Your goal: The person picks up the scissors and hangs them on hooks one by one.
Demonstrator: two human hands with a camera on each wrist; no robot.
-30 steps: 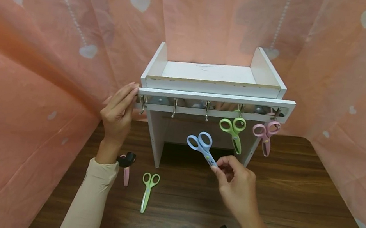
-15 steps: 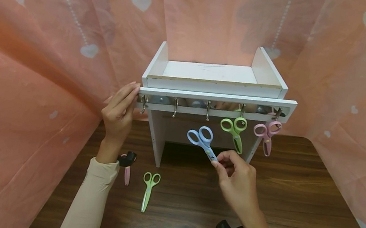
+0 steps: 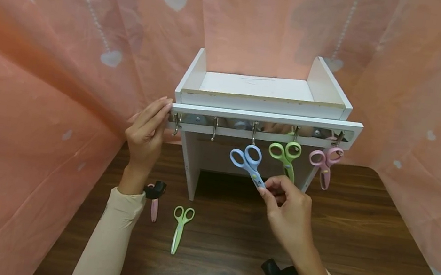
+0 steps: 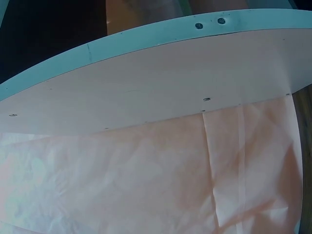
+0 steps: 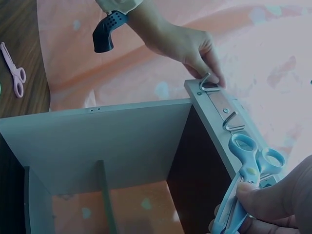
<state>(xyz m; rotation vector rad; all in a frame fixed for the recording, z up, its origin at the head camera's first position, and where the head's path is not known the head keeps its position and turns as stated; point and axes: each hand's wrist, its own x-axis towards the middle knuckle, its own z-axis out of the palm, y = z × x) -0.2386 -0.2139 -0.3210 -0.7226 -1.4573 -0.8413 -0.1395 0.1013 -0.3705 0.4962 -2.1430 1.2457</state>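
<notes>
My right hand (image 3: 288, 209) pinched the blue scissors (image 3: 247, 162) by the blades, handles raised just below the rack's middle hook (image 3: 253, 134); my left hand (image 3: 147, 133), fingers straight, steadied the white rack (image 3: 266, 116).

two scissors (image 3: 181, 228) lie on the table (image 3: 357, 253) before the rack (image 3: 266, 116).

A green pair of scissors (image 3: 284, 156) and a pink pair (image 3: 325, 161) hang side by side from the two rightmost hooks under the rail. Down on the dark wooden desk (image 3: 357, 253) lies another green pair (image 3: 179, 226), blades toward me, with a second pink pair (image 3: 154, 207) just to its left. Peach cloth with white hearts (image 3: 43, 63) drapes all round.
</notes>
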